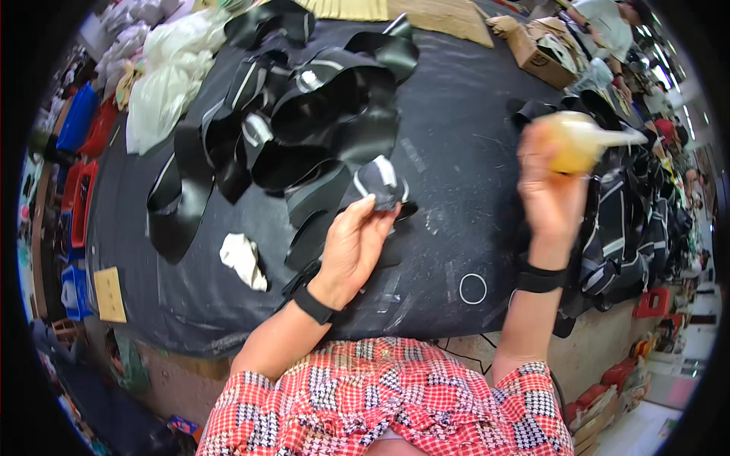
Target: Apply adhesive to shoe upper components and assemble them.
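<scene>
My left hand (351,247) pinches the edge of a small curved black piece with white strips (372,186) and holds it over the table. Raised at the right, my right hand (553,201) grips a yellow squeeze bottle with a whitish nozzle (572,144), which points to the right. Motion blurs the bottle and that hand's fingers. Beyond my left hand lies a heap of curved black sheet pieces (323,106), some with pale strips. A crumpled white cloth (243,261) rests on the black table cover (449,228), to the left of my left forearm.
Black pieces with white edging (620,220) are piled along the right side. At the far right stands an open cardboard box (540,57), near another person (604,30). White plastic bags (171,76) fill the far left. A white ring (473,289) lies near the front edge.
</scene>
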Demonstrator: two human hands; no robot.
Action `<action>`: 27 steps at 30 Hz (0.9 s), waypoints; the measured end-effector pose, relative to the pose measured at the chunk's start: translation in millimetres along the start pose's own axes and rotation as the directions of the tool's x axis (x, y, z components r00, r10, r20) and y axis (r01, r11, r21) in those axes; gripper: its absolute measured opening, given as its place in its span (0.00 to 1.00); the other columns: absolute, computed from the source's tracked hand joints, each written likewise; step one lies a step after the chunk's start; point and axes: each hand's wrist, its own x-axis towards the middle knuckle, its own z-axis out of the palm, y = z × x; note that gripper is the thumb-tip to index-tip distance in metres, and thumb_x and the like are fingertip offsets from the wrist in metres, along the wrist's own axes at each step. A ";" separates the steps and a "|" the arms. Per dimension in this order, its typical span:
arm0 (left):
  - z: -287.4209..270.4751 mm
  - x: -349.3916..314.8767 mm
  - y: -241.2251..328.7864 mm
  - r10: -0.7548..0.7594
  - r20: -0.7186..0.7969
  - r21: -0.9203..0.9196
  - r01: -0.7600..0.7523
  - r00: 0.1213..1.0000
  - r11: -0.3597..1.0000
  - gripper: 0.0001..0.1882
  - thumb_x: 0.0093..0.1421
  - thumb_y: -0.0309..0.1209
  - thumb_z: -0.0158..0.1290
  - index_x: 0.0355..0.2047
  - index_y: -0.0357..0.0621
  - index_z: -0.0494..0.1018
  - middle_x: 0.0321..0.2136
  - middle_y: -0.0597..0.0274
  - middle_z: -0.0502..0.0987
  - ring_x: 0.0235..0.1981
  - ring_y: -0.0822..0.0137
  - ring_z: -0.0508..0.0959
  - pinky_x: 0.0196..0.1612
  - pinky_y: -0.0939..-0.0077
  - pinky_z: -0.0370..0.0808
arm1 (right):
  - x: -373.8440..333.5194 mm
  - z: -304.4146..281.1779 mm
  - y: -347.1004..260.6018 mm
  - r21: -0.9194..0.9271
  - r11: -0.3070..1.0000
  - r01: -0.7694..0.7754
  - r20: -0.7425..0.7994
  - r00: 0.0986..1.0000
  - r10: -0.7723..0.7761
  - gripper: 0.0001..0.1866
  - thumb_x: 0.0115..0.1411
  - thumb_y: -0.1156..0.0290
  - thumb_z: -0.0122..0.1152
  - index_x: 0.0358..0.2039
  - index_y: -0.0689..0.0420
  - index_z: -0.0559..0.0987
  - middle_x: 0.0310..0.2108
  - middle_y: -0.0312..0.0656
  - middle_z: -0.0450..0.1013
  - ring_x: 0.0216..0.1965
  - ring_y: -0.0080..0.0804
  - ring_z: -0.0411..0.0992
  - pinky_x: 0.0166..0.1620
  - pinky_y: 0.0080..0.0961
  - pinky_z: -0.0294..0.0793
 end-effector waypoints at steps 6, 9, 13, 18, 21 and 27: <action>27.3 -47.7 9.3 -0.146 -0.029 0.103 0.148 0.989 0.984 0.11 0.58 0.25 0.42 0.36 0.28 0.69 0.36 0.52 0.73 0.39 0.62 0.73 0.50 0.67 0.67 | 45.8 -60.3 -6.8 0.191 0.981 -0.032 -0.206 0.976 0.072 0.18 0.55 0.64 0.50 0.40 0.65 0.69 0.40 0.56 0.64 0.42 0.47 0.66 0.38 0.31 0.78; 45.3 -80.2 19.3 -0.219 -0.017 0.140 0.219 0.976 0.966 0.12 0.57 0.25 0.42 0.40 0.31 0.68 0.40 0.54 0.73 0.41 0.62 0.74 0.46 0.66 0.71 | 72.9 -93.8 -11.1 0.309 0.948 0.077 -0.285 0.958 0.015 0.14 0.55 0.66 0.49 0.35 0.65 0.73 0.39 0.53 0.67 0.43 0.47 0.67 0.35 0.28 0.79; 62.9 -91.7 28.2 -0.195 -0.064 0.202 0.204 0.979 0.958 0.13 0.57 0.26 0.42 0.41 0.31 0.68 0.39 0.53 0.74 0.39 0.62 0.74 0.45 0.65 0.72 | 75.6 -124.1 2.9 0.165 0.986 0.027 -0.082 0.997 -0.014 0.29 0.51 0.51 0.55 0.44 0.63 0.68 0.45 0.54 0.63 0.46 0.45 0.65 0.47 0.39 0.72; 53.7 -73.6 35.8 -0.203 -0.028 0.193 0.204 0.979 0.960 0.12 0.58 0.27 0.43 0.40 0.32 0.68 0.37 0.53 0.75 0.37 0.62 0.76 0.41 0.64 0.74 | -22.1 -64.1 40.4 -0.723 0.691 -0.010 0.186 0.960 0.208 0.44 0.46 0.40 0.55 0.53 0.60 0.58 0.53 0.51 0.59 0.54 0.40 0.59 0.56 0.40 0.56; 48.1 -68.9 34.4 -0.283 0.048 0.181 0.270 0.958 0.946 0.13 0.58 0.27 0.43 0.41 0.31 0.68 0.37 0.52 0.74 0.36 0.61 0.76 0.38 0.65 0.76 | -52.2 -30.8 52.6 -0.990 0.048 0.131 0.138 0.971 0.195 0.35 0.45 0.72 0.62 0.54 0.57 0.60 0.53 0.41 0.60 0.54 0.33 0.59 0.56 0.32 0.56; 78.6 -76.6 45.1 -0.307 0.193 0.493 0.179 0.932 0.852 0.21 0.55 0.35 0.49 0.45 0.34 0.62 0.45 0.49 0.68 0.45 0.58 0.70 0.45 0.66 0.70 | -83.2 -8.7 62.2 -0.933 0.347 -0.098 0.016 0.950 0.311 0.18 0.49 0.85 0.54 0.43 0.64 0.71 0.38 0.39 0.71 0.40 0.25 0.70 0.43 0.26 0.73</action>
